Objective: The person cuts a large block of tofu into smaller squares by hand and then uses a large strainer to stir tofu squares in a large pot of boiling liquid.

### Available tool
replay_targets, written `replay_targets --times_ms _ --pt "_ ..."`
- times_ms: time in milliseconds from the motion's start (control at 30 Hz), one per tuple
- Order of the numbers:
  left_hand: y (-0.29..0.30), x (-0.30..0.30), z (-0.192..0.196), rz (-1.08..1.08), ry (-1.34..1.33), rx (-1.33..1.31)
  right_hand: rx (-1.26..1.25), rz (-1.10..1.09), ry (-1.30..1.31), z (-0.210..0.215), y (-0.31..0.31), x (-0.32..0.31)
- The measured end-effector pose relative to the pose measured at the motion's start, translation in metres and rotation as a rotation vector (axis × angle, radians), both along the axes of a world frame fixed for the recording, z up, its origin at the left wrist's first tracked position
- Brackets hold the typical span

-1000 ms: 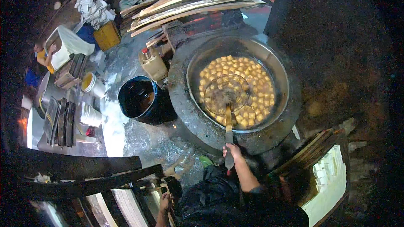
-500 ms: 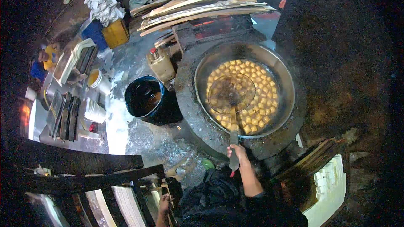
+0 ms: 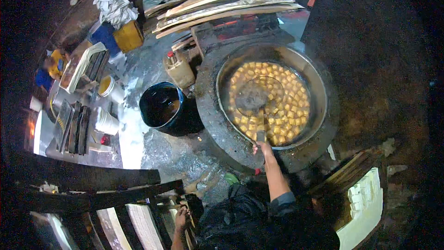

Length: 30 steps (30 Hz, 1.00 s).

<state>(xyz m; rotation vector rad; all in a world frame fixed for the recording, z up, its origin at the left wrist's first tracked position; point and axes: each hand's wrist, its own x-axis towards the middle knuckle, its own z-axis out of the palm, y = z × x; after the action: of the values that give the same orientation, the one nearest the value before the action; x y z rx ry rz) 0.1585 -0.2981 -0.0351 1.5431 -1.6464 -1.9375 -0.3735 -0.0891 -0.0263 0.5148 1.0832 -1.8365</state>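
Observation:
A wide metal pan (image 3: 319, 106) of dark liquid, likely hot oil, is set into a round stove, with many golden cubes (image 3: 289, 125) floating in it. My right hand (image 3: 262, 148) is closed around the handle of a round wire skimmer (image 3: 252, 98). The skimmer's mesh lies over the cubes in the left half of the pan, and its handle crosses the near rim. Low in view, my left hand (image 3: 182, 217) is closed beside a wooden rack (image 3: 138, 199); what it grips, if anything, is hidden.
Left of the stove stand a dark bucket of liquid (image 3: 157, 122) and a beige jerrycan (image 3: 179, 71). Long boards (image 3: 226, 7) are stacked behind it. At lower right is a tray of pale white blocks (image 3: 365, 222). A person (image 3: 53, 69) is at far left.
My right hand and the skimmer have pushed forward, away from me, so the mesh sits deeper among the cubes. My left hand stays by the rack. The view has shifted slightly.

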Motion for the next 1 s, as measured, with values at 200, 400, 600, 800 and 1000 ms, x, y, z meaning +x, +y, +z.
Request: replay_targets --times_ms 200,400,600,800,1000 --pt "0.031 -0.036 0.059 0.051 -0.15 0.138 0.012 -0.143 -0.093 0.017 0.047 0.074" --pt "0.032 -0.014 0.017 0.122 -0.09 0.265 0.042 -0.089 -0.26 0.037 0.06 0.051" --pt "0.007 -0.021 0.012 0.05 0.042 0.108 0.035 -0.075 -0.033 0.049 0.073 0.077" --pt "0.01 -0.044 0.045 0.04 -0.07 0.114 0.021 -0.05 -0.025 0.07 0.073 0.107" --pt "0.002 -0.026 0.033 -0.099 -0.012 0.036 0.03 -0.107 -0.11 0.017 0.01 0.064"
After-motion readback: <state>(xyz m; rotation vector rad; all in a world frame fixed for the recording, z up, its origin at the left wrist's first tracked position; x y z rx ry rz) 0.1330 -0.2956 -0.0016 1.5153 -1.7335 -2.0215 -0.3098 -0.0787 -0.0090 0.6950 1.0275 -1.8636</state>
